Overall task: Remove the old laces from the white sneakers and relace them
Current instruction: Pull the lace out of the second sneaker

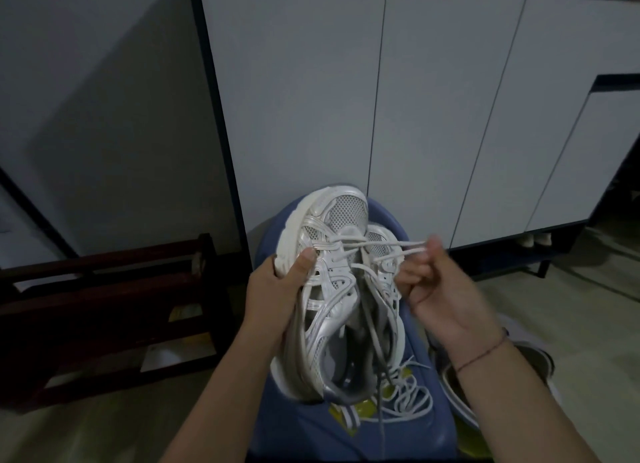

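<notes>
White-silver sneaker (332,289) is held mid-frame in head view, toe far, heel near, over a blue plastic seat (398,435). Whether heel is rested on seat can't be told.

L side: sole edge is gripped by left hand (273,289), fingers wrapped under the sole, thumb (306,256) pressed on the upper beside the far eyelets.

R side: lace (384,245) is threaded thru the far eyelets. A loop of it is drawn out to the R and pinched by right hand (440,289) betw thumb and curled fingertips, just R of the shoe. Remaining lace is trailed down over the tongue toward near and hung past the heel. Thin dark cord bracelet (485,351) is worn on R wrist.

A loose white lace (412,393) is piled on the seat, near-R of the heel. A second shoe (530,355) is seen on the floor (588,324) at R, mostly hidden by the R forearm, so details can't be told.

Bkgd: white cabinet (433,116) w/ dark frame is stood far, doors closed. Dark wood rack (104,306) is placed at L, low on the floor. Scene is dimly lit.
</notes>
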The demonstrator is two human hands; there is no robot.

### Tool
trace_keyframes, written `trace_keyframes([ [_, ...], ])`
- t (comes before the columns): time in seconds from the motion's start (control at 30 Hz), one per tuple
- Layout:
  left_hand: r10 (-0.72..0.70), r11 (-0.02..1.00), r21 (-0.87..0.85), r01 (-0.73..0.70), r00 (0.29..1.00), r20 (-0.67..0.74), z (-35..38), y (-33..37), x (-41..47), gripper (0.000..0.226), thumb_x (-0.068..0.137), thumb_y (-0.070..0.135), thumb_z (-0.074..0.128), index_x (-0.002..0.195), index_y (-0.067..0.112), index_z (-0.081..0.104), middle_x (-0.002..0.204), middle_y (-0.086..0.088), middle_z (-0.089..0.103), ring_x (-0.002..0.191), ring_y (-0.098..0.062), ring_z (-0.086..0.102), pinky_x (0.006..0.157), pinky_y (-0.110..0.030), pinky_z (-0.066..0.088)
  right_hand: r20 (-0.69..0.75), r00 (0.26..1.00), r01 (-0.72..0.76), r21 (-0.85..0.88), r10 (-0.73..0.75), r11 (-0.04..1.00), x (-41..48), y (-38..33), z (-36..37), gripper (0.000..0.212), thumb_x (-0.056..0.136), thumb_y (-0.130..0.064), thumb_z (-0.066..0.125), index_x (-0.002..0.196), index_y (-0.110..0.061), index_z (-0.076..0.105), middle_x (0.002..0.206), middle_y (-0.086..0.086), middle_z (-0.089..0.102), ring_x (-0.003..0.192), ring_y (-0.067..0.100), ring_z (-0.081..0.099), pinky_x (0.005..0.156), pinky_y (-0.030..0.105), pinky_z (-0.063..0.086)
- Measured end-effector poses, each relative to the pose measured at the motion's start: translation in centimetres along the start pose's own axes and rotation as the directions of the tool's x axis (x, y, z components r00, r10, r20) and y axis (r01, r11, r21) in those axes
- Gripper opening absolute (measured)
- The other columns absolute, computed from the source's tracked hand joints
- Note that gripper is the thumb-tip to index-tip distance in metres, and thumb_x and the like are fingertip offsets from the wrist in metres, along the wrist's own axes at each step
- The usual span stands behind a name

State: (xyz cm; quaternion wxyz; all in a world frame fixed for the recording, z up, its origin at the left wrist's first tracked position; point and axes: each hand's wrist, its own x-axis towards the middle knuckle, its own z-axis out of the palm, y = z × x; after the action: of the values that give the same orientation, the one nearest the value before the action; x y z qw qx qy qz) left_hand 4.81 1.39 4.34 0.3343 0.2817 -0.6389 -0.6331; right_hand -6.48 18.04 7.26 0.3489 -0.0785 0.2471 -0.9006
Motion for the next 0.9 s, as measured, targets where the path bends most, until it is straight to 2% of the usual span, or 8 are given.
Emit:
trace_keyframes([
  [0.07, 0.006, 1.000, -0.010, -0.007, 1.000, -0.009, -0.3, 0.0, 0.1, 0.028, 0.082, 0.040, 0.074, 0.091, 0.015, 0.070, 0.083, 0.000, 0.077, 0.080, -0.019, 0.074, 0.073, -0.034, 0.059, 0.081, 0.996, 0.010, 0.209, -0.027, 0.978, 0.0, -1.2, -0.4, 0.036, 0.046, -0.013, 0.090, 0.060, -0.014, 0.056, 0.053, -0.005, 0.050, 0.041, 0.004, 0.044, 0.043, 0.017, 0.041],
  [0.13, 0.014, 1.000, 0.020, -0.014, 1.000, 0.000, -0.1, -0.2, 0.0, 0.028, 0.081, 0.040, 0.075, 0.089, 0.014, 0.068, 0.081, 0.001, 0.076, 0.080, -0.019, 0.074, 0.071, -0.033, 0.059, 0.092, 0.995, 0.022, 0.192, -0.040, 0.981, 0.0, -1.3, -0.7, 0.043, 0.037, -0.014, 0.095, 0.061, -0.014, 0.059, 0.055, -0.005, 0.051, 0.043, 0.005, 0.045, 0.045, 0.018, 0.042],
  [0.2, -0.001, 1.000, 0.031, 0.000, 1.000, 0.019, 0.2, -0.3, -0.2, 0.029, 0.080, 0.041, 0.075, 0.088, 0.014, 0.067, 0.080, 0.001, 0.076, 0.080, -0.019, 0.074, 0.072, -0.033, 0.060, 0.054, 0.999, 0.007, -0.006, -0.007, 1.000, 0.1, -0.6, -0.6, 0.039, 0.042, -0.020, 0.094, 0.067, -0.013, 0.065, 0.060, -0.003, 0.053, 0.047, 0.005, 0.047, 0.046, 0.017, 0.044],
  [0.3, -0.020, 1.000, 0.008, 0.019, 0.999, 0.045, 0.7, -0.2, -0.4, 0.030, 0.081, 0.041, 0.074, 0.093, 0.014, 0.068, 0.085, -0.001, 0.077, 0.082, -0.021, 0.074, 0.078, -0.039, 0.060, -0.010, 0.998, 0.055, -0.397, -0.064, 0.916, 0.2, 1.1, -0.3, 0.016, 0.071, -0.013, 0.072, 0.086, -0.009, 0.066, 0.065, 0.000, 0.057, 0.055, 0.008, 0.050, 0.049, 0.017, 0.047],
  [0.5, -0.002, 1.000, -0.007, 0.002, 1.000, 0.030, 0.8, 0.0, -0.5, 0.026, 0.081, 0.039, 0.074, 0.091, 0.016, 0.068, 0.080, 0.003, 0.077, 0.077, -0.016, 0.074, 0.070, -0.032, 0.058, 0.118, 0.970, 0.235, -0.663, -0.211, 0.711, 0.3, 2.7, -1.0, 0.030, 0.065, -0.016, 0.073, 0.093, -0.008, 0.069, 0.092, 0.012, 0.071, 0.089, 0.024, 0.064, 0.086, 0.037, 0.053],
  [0.6, -0.010, 0.999, -0.031, 0.011, 0.999, 0.030, 0.6, 0.0, -0.5, 0.026, 0.081, 0.038, 0.074, 0.093, 0.016, 0.069, 0.082, 0.003, 0.077, 0.078, -0.017, 0.074, 0.069, -0.031, 0.058, 0.148, 0.976, 0.219, -0.630, -0.161, 0.745, 0.3, 2.5, -1.0, 0.027, 0.065, -0.010, 0.074, 0.091, -0.009, 0.068, 0.085, 0.005, 0.070, 0.087, 0.020, 0.064, 0.083, 0.032, 0.053],
  [0.73, -0.016, 0.999, -0.027, 0.017, 0.999, 0.036, 0.4, 0.0, -0.3, 0.040, 0.074, 0.046, 0.076, 0.096, 0.014, 0.070, 0.087, -0.001, 0.077, 0.083, -0.021, 0.074, 0.081, -0.043, 0.060, 0.105, 0.977, 0.208, -0.638, -0.184, 0.741, 0.2, 2.2, -0.7, 0.009, 0.072, -0.010, 0.072, 0.075, -0.017, 0.076, 0.076, 0.001, 0.070, 0.077, 0.016, 0.063, 0.079, 0.031, 0.053],
  [0.9, -0.012, 1.000, -0.014, 0.012, 0.998, 0.059, 0.7, 0.1, -0.7, 0.026, 0.081, 0.038, 0.074, 0.095, 0.016, 0.069, 0.085, 0.001, 0.077, 0.082, -0.019, 0.074, 0.079, -0.038, 0.060, 0.021, 0.988, 0.137, -0.591, -0.155, 0.795, 0.1, 2.3, -0.7, 0.019, 0.086, -0.004, 0.062, 0.069, -0.011, 0.069, 0.062, 0.001, 0.066, 0.061, 0.015, 0.058, 0.061, 0.025, 0.053],
])
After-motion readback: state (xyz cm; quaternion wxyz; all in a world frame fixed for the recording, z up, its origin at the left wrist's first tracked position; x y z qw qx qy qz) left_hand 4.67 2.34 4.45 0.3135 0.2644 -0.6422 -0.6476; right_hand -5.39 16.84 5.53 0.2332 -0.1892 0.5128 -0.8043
